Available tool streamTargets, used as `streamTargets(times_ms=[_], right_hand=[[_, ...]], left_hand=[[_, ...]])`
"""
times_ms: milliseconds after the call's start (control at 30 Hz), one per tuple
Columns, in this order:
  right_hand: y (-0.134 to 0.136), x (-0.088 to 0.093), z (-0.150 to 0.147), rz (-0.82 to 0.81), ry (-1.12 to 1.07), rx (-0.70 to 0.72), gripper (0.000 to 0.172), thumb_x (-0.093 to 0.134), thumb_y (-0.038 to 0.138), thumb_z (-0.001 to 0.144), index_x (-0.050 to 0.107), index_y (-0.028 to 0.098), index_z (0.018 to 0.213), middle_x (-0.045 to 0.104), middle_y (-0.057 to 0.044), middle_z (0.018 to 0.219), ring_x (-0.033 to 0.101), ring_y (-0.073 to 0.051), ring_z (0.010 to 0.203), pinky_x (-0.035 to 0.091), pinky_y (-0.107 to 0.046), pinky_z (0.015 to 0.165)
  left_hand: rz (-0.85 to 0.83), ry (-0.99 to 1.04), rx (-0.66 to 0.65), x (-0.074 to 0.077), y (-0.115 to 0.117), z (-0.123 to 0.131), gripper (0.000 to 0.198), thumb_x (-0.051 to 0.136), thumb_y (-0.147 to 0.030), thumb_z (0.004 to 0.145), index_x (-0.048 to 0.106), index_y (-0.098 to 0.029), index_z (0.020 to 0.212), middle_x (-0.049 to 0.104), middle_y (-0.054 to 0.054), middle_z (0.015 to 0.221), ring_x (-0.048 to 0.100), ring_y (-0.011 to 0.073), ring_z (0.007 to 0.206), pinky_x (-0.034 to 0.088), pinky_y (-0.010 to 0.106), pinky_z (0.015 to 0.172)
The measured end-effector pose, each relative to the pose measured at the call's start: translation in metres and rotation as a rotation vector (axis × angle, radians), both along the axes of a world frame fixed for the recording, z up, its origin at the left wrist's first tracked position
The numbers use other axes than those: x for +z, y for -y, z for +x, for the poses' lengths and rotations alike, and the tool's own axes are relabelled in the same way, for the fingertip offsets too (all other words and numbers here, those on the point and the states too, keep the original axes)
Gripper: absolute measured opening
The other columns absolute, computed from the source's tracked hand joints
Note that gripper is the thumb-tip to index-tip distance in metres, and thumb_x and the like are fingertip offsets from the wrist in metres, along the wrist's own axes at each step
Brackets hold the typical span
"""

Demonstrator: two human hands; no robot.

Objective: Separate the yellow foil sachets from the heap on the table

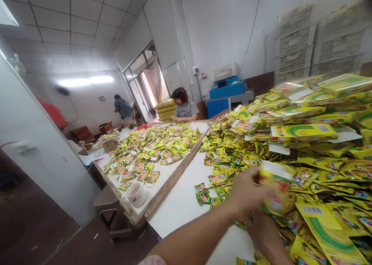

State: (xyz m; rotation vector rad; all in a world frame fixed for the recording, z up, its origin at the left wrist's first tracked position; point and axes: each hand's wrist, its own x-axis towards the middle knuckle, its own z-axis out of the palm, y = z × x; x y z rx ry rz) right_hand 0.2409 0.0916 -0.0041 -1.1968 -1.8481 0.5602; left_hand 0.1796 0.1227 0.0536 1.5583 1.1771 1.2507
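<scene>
My left hand (245,187) is closed on the near side of a small yellow-green carton (277,191), which is blurred by motion. A white flap stands up at the carton's top end. Just below it is my right hand (263,228), close against the carton's lower end; its fingers are hidden behind my left wrist and smeared. Around both hands lies a heap of yellow and green sachets (316,183). Flattened or part-folded cartons (302,131) are stacked on the heap to the right, and another carton (331,234) lies at the lower right.
Wooden edging (174,172) separates my white table (177,208) from the adjoining one, where more packets (157,148) spread beside a white mug (136,194). A stool (109,203) stands below. Across sits a co-worker (186,108); another person (122,108) stands farther back. Crates (295,44) line the wall.
</scene>
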Motion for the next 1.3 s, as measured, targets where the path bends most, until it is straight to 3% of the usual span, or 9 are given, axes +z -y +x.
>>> streamTargets(times_ms=[33,100,167,267,400,700,1000,1200,1300], right_hand=[[0.001,0.004,0.003,-0.039,0.001,-0.027,0.035,0.043,0.041,0.076,0.068,0.018,0.084,0.069,-0.004,0.061,0.061,-0.022,0.053,0.041,-0.026,0.046],[0.006,0.015,0.007,-0.187,0.021,-0.127,0.033,0.047,0.043,0.074,0.066,0.019,0.087,0.068,-0.004,0.062,0.062,-0.023,0.057,0.041,-0.026,0.050],[0.011,0.029,0.011,-0.274,-0.032,-0.199,0.033,0.050,0.046,0.073,0.063,0.019,0.088,0.067,-0.005,0.067,0.062,-0.024,0.064,0.042,-0.028,0.056],[0.015,0.045,0.010,-0.258,-0.271,-0.228,0.034,0.053,0.048,0.072,0.057,0.017,0.085,0.065,-0.006,0.077,0.059,-0.022,0.074,0.043,-0.028,0.065],[0.020,0.045,-0.003,-0.233,-0.525,-0.145,0.030,0.054,0.046,0.074,0.052,0.018,0.085,0.059,-0.003,0.080,0.055,-0.017,0.076,0.043,-0.026,0.068],[0.032,0.041,-0.010,-0.288,-0.072,0.166,0.012,0.055,0.029,0.075,0.058,0.018,0.079,0.056,0.002,0.068,0.049,-0.013,0.064,0.037,-0.023,0.060],[0.033,0.031,-0.022,-0.322,-0.188,-0.128,0.011,0.066,0.023,0.069,0.068,0.020,0.078,0.069,-0.002,0.084,0.061,-0.020,0.081,0.044,-0.030,0.074],[0.036,0.031,-0.023,-0.375,-0.125,-0.013,0.012,0.064,0.028,0.069,0.070,0.019,0.075,0.069,-0.001,0.071,0.062,-0.018,0.071,0.044,-0.026,0.065],[0.040,0.035,-0.023,-0.278,-0.188,0.012,0.019,0.059,0.035,0.071,0.069,0.019,0.074,0.070,-0.003,0.077,0.062,-0.019,0.076,0.044,-0.027,0.069]], left_hand=[[0.009,0.041,0.061,0.030,0.004,-0.036,0.030,0.063,-0.025,0.065,0.065,-0.017,0.094,0.065,0.004,0.088,0.056,0.0170,0.076,0.045,0.029,0.071],[-0.046,0.038,0.188,0.052,0.022,-0.095,0.024,0.063,-0.028,0.065,0.064,-0.015,0.085,0.064,0.002,0.077,0.055,0.0151,0.070,0.045,0.026,0.066],[-0.132,-0.039,0.268,0.038,0.046,-0.131,0.023,0.066,-0.032,0.064,0.064,-0.014,0.078,0.061,0.000,0.069,0.054,0.0146,0.066,0.043,0.024,0.061],[-0.223,-0.130,0.228,-0.001,0.077,-0.154,0.028,0.068,-0.039,0.065,0.066,-0.014,0.078,0.061,0.000,0.065,0.054,0.0154,0.065,0.043,0.024,0.060],[-0.306,-0.113,0.124,-0.026,0.094,-0.151,0.036,0.067,-0.048,0.066,0.067,-0.015,0.079,0.060,-0.001,0.062,0.055,0.0158,0.065,0.044,0.024,0.061],[-0.347,-0.050,-0.045,-0.025,0.099,-0.137,0.038,0.063,-0.044,0.073,0.067,-0.014,0.095,0.068,0.004,0.080,0.059,0.0169,0.071,0.047,0.028,0.070],[-0.434,0.076,-0.043,-0.031,0.100,-0.117,0.043,0.067,-0.044,0.070,0.066,-0.014,0.101,0.071,0.006,0.087,0.064,0.0204,0.079,0.050,0.030,0.073],[-0.539,0.246,0.039,-0.036,0.110,-0.115,0.042,0.072,-0.042,0.064,0.066,-0.014,0.094,0.071,0.004,0.080,0.064,0.0183,0.073,0.049,0.029,0.072],[-0.513,0.243,0.070,-0.031,0.120,-0.114,0.039,0.074,-0.044,0.061,0.067,-0.014,0.086,0.070,0.003,0.076,0.061,0.0172,0.071,0.047,0.029,0.072]])
